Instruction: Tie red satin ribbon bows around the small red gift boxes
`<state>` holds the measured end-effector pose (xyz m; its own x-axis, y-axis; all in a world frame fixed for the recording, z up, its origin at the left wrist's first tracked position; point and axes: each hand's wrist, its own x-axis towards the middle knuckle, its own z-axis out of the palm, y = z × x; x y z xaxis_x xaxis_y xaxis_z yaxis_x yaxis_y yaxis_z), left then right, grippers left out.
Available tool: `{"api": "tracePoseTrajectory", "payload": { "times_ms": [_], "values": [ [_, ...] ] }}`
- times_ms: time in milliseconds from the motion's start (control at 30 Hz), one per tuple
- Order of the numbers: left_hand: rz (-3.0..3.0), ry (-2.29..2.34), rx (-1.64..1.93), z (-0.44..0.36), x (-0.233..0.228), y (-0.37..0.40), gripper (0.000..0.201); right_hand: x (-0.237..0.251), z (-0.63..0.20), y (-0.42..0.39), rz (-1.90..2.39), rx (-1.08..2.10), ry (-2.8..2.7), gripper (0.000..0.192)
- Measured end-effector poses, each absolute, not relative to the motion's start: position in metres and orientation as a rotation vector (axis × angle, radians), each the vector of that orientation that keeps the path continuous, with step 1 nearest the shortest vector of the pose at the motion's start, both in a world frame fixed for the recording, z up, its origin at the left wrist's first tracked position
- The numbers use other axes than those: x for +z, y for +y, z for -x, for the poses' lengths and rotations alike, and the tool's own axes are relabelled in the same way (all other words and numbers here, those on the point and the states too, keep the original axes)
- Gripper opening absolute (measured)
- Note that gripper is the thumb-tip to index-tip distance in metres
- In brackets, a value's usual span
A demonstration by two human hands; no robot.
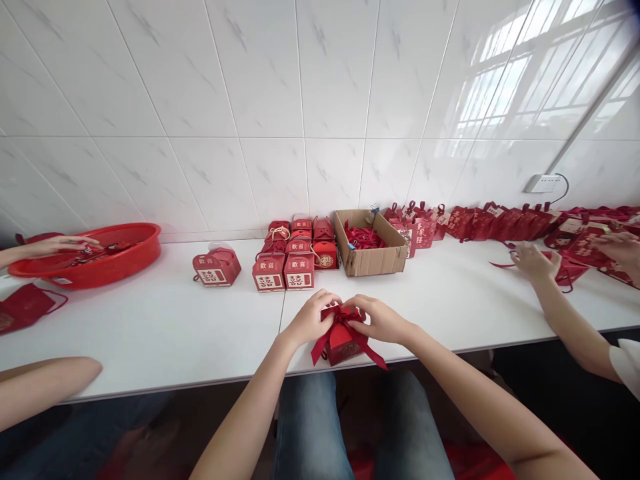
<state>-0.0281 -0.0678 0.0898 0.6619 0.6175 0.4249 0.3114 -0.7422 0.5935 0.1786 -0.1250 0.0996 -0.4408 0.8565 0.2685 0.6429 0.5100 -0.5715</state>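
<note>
Low in the frame's centre, your left hand (311, 317) and right hand (379, 319) both pinch the ribbon (341, 315) atop the red box (344, 344) at the table's (165, 333) near edge.

A red basin (100, 257) sits at the tabletop's (165, 327) far left edge. Finished red boxes (293, 257) cluster mid-back beside an open cardboard carton (373, 257); flat red bags (500, 223) line the far right.
</note>
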Motion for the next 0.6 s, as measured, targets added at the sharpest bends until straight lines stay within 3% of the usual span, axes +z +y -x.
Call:
{"api": "tracePoseTrajectory", "payload": {
  "times_ms": [233,467,600],
  "values": [
    [-2.477,0.694,0.774,0.030,0.096,-0.064,0.025,0.095,-0.180,-0.121,1.431,0.698,-2.023,0.017],
    [-2.580,0.660,0.671,0.026,0.106,-0.064,0.026,0.095,-0.181,-0.120,1.581,0.939,-1.869,0.046],
    [-2.624,0.703,0.655,0.025,0.109,-0.063,0.021,0.091,-0.183,-0.117,1.613,1.041,-1.791,0.050]
  ]
}}
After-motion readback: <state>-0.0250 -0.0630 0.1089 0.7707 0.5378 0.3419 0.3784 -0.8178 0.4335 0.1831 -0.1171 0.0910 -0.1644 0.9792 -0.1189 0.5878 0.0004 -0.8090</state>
